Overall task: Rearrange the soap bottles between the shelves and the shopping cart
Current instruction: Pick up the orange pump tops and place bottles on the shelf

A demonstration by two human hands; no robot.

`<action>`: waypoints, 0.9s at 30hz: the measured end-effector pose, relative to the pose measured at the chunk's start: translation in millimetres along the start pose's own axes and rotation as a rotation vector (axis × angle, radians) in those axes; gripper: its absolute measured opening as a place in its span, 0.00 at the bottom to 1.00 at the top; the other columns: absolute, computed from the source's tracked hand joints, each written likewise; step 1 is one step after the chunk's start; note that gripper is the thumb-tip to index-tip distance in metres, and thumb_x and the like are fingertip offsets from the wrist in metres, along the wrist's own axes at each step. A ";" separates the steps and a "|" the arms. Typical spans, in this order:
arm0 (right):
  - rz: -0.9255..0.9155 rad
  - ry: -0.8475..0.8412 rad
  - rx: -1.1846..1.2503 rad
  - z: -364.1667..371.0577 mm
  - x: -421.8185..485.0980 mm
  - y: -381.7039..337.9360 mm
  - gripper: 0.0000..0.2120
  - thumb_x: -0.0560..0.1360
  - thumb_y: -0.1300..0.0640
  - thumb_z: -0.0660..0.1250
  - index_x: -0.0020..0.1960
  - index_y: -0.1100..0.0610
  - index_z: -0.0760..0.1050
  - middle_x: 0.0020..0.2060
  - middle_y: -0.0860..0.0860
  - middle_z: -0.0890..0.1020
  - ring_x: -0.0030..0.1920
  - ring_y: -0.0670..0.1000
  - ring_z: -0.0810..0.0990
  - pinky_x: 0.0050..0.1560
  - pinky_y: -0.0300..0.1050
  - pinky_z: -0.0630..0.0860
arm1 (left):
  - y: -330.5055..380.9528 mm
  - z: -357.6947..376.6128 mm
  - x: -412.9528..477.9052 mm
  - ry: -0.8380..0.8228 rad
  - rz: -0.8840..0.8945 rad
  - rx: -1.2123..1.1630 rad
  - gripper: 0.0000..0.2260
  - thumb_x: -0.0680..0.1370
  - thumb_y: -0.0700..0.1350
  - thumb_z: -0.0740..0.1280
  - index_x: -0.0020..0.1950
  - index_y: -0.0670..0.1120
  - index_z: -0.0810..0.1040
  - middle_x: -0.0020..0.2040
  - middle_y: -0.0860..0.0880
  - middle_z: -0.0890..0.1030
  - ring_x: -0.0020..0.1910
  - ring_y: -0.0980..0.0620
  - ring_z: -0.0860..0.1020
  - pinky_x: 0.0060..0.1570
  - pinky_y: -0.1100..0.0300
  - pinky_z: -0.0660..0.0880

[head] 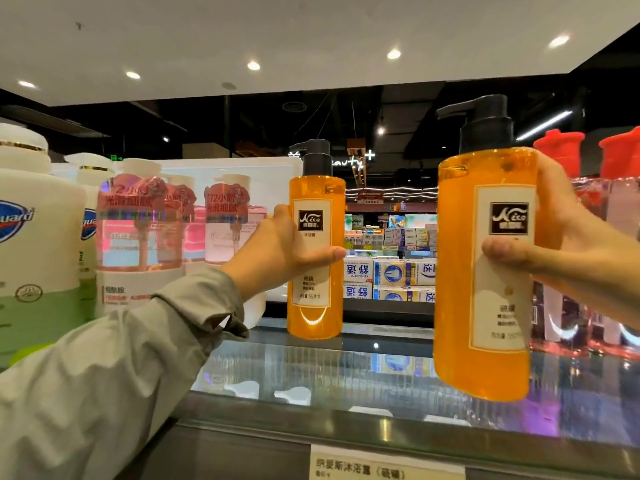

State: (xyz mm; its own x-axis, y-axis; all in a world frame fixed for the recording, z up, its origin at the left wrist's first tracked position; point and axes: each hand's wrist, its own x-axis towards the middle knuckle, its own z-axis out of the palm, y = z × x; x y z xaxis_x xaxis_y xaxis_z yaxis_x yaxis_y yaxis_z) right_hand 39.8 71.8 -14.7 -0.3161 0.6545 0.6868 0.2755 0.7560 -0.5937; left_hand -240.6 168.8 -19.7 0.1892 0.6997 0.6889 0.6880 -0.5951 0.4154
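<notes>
Gripping two seemingly identical orange bottles (313,306) (457,271): left hand (277,251), right hand (568,251).

Blue-and-white toothpaste boxes (388,273) sit stacked on a distant display, under recessed ceiling lights (254,65).

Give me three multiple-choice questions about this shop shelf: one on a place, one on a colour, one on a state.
1. Relative to the orange bottles, the red-capped bottles stand: A) to the left B) to the right C) below.
2. The orange bottles' pumps are: A) white B) black C) red.
3. The nearer orange bottle is: A) lying flat B) uncapped C) held in the air.

Answers: B, the red caps show at the far right. B, both pumps are black. C, the right grip curls round it, clear of the glass shelf.
</notes>
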 end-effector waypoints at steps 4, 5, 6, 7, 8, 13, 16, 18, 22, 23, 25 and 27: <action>0.028 -0.055 0.026 15.6 16.8 5.9 0.46 0.51 0.39 0.80 0.61 0.26 0.57 0.50 0.46 0.82 0.50 0.52 0.84 0.40 0.42 0.81 | -0.7 -0.4 -1.9 0.026 0.000 -0.033 0.33 0.66 0.58 0.73 0.63 0.44 0.64 0.51 0.51 0.77 0.48 0.53 0.77 0.37 0.68 0.73; 0.036 -0.058 0.029 20.4 21.4 7.7 0.46 0.53 0.40 0.79 0.62 0.27 0.56 0.50 0.46 0.82 0.50 0.52 0.84 0.40 0.42 0.81 | -0.8 -0.3 -1.9 0.032 0.005 -0.039 0.33 0.66 0.58 0.73 0.62 0.44 0.64 0.52 0.50 0.77 0.48 0.53 0.77 0.38 0.68 0.74; 0.041 -0.055 0.029 25.1 25.6 9.3 0.45 0.56 0.42 0.79 0.64 0.29 0.55 0.50 0.46 0.82 0.50 0.52 0.84 0.40 0.42 0.81 | -1.1 0.0 -1.9 0.033 0.008 -0.044 0.33 0.66 0.58 0.73 0.62 0.44 0.64 0.52 0.50 0.77 0.48 0.52 0.77 0.38 0.68 0.74; 0.039 -0.043 0.022 30.0 29.9 11.2 0.44 0.60 0.45 0.78 0.66 0.32 0.54 0.49 0.46 0.83 0.49 0.51 0.84 0.40 0.42 0.81 | -1.1 0.3 -1.7 0.033 0.009 -0.047 0.33 0.66 0.58 0.73 0.63 0.43 0.64 0.52 0.49 0.77 0.49 0.52 0.77 0.38 0.68 0.74; 0.039 -0.028 0.017 34.5 34.0 12.7 0.44 0.63 0.49 0.76 0.68 0.36 0.52 0.49 0.47 0.83 0.49 0.51 0.84 0.40 0.42 0.81 | -1.5 0.6 -1.4 0.030 0.007 -0.045 0.34 0.66 0.58 0.73 0.63 0.43 0.63 0.53 0.49 0.77 0.49 0.52 0.77 0.38 0.67 0.74; 0.031 -0.026 -0.017 54.8 53.4 21.6 0.44 0.64 0.56 0.71 0.72 0.42 0.49 0.52 0.48 0.79 0.48 0.47 0.83 0.41 0.40 0.81 | -0.1 0.6 -2.5 0.021 0.020 -0.018 0.34 0.68 0.58 0.72 0.65 0.43 0.62 0.53 0.49 0.75 0.48 0.52 0.76 0.37 0.68 0.72; 0.040 -0.026 -0.033 64.1 65.3 26.2 0.45 0.65 0.55 0.71 0.72 0.43 0.48 0.53 0.48 0.78 0.47 0.43 0.83 0.39 0.38 0.80 | -0.9 1.3 -2.0 0.033 0.017 -0.009 0.35 0.68 0.58 0.72 0.66 0.43 0.62 0.56 0.47 0.76 0.51 0.51 0.76 0.42 0.64 0.75; 0.038 -0.025 -0.040 68.3 71.3 29.1 0.43 0.66 0.57 0.70 0.72 0.44 0.48 0.53 0.47 0.78 0.45 0.40 0.83 0.37 0.35 0.79 | -1.1 1.8 -1.5 0.035 0.008 -0.010 0.35 0.68 0.58 0.72 0.66 0.43 0.62 0.57 0.47 0.76 0.52 0.50 0.76 0.43 0.63 0.74; 0.037 -0.025 -0.073 68.3 76.3 33.1 0.41 0.66 0.55 0.70 0.71 0.44 0.50 0.54 0.45 0.77 0.45 0.37 0.82 0.37 0.34 0.79 | -2.2 2.1 -0.1 0.035 -0.014 -0.011 0.36 0.68 0.58 0.73 0.67 0.43 0.62 0.58 0.46 0.76 0.54 0.49 0.77 0.45 0.61 0.75; 0.038 -0.024 -0.083 67.5 77.1 33.7 0.42 0.66 0.54 0.70 0.72 0.45 0.50 0.54 0.45 0.77 0.46 0.38 0.82 0.37 0.35 0.79 | -2.5 2.1 0.2 0.034 -0.018 -0.012 0.36 0.68 0.58 0.73 0.67 0.43 0.62 0.59 0.46 0.75 0.55 0.48 0.77 0.45 0.61 0.76; 0.042 -0.021 -0.091 65.8 78.2 34.6 0.43 0.65 0.53 0.70 0.72 0.45 0.50 0.53 0.44 0.77 0.47 0.38 0.82 0.37 0.35 0.79 | -2.1 1.6 0.4 0.036 -0.022 -0.017 0.35 0.68 0.58 0.73 0.67 0.43 0.62 0.59 0.46 0.75 0.53 0.50 0.76 0.43 0.63 0.76; 0.045 -0.022 -0.098 65.4 79.2 36.0 0.42 0.66 0.54 0.70 0.72 0.45 0.50 0.53 0.44 0.77 0.46 0.37 0.82 0.37 0.35 0.79 | -0.7 0.7 -1.4 0.053 -0.018 -0.021 0.34 0.67 0.57 0.73 0.66 0.44 0.63 0.57 0.48 0.76 0.50 0.52 0.76 0.39 0.67 0.73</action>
State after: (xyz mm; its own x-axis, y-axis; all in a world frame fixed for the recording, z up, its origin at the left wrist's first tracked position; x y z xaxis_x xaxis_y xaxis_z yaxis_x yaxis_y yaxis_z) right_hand -34.7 151.0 -9.1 -0.3213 0.6882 0.6505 0.3769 0.7231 -0.5789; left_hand -240.8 168.5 -21.4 0.1391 0.6888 0.7114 0.6763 -0.5909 0.4398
